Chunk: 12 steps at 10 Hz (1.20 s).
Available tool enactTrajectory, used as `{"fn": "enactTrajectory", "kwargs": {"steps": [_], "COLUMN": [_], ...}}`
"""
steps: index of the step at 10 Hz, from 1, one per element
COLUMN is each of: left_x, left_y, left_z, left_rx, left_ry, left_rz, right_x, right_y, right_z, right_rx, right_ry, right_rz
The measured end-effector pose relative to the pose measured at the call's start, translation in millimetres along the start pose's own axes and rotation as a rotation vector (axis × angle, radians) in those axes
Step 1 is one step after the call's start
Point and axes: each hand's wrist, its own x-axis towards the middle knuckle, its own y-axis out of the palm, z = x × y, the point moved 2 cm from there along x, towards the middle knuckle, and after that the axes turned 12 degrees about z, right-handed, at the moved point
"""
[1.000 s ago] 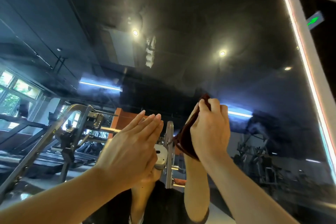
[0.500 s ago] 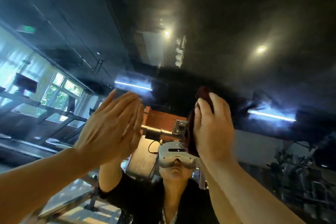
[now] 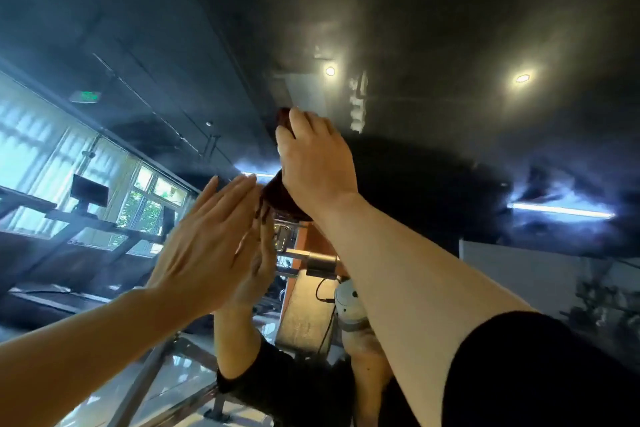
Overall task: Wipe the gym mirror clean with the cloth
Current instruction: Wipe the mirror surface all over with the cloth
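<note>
Against mirror (image 3: 450, 28), cloth (image 3: 277, 199) bunched under right hand (image 3: 317, 163).

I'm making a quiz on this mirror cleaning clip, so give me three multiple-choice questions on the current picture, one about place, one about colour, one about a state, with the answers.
1. Where is the cloth relative to the right hand?
A. Between that hand and the mirror
B. Draped over the left forearm
C. Lying on the floor

2. What colour is the cloth?
A. White
B. Dark red-brown
C. Bright yellow

3. How is the left hand held?
A. Clenched in a fist
B. Pinching the cloth
C. Open, fingers straight, at the glass

Answers: 1 A, the cloth shows above the fingertips and below the palm, against the glass. 2 B, the visible folds are dark maroon. 3 C, the fingers are straight and together, meeting their reflection, holding nothing.
</note>
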Motion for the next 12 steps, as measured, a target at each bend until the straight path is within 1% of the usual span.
{"fn": "enactTrajectory", "kwargs": {"steps": [1, 3, 5, 6, 7, 8, 9, 10, 11, 12], "left_x": [27.7, 84.7, 116.7, 125.1, 128.7, 129.3, 130.2, 128.9, 122.1, 113.6], "left_y": [6.2, 18.8, 25.8, 28.5, 27.4, 25.6, 26.3, 24.5, 20.1, 19.1], "left_z": [-49.5, -144.7, -247.1, -297.9, -340.2, -368.5, -376.5, -369.4, -345.4, -311.6], "left_rx": [-0.069, -0.069, -0.042, -0.065, -0.087, -0.112, -0.126, -0.118, -0.099, -0.067], "left_ry": [0.039, 0.101, 0.202, 0.244, 0.283, 0.282, 0.26, 0.286, 0.304, 0.285], "left_rz": [-0.016, 0.011, 0.001, 0.01, 0.004, 0.003, 0.008, 0.013, 0.026, 0.011], "right_x": [-8.0, -45.0, -105.9, -141.0, -180.3, -216.2, -239.3, -252.9, -248.6, -230.8], "right_y": [-15.0, -49.3, -87.6, -109.3, -133.4, -155.9, -169.2, -165.0, -166.9, -149.3], "right_z": [-44.6, -149.4, -245.0, -291.8, -335.3, -369.3, -398.1, -406.5, -389.7, -358.1], "right_rx": [-0.021, -0.043, -0.086, -0.126, -0.131, -0.091, -0.043, 0.106, 0.121, -0.012], "right_ry": [0.105, 0.243, 0.38, 0.465, 0.552, 0.665, 0.79, 0.85, 0.961, 0.875], "right_rz": [-0.039, -0.107, -0.168, -0.171, -0.119, -0.098, -0.084, -0.24, -0.279, -0.12]}}
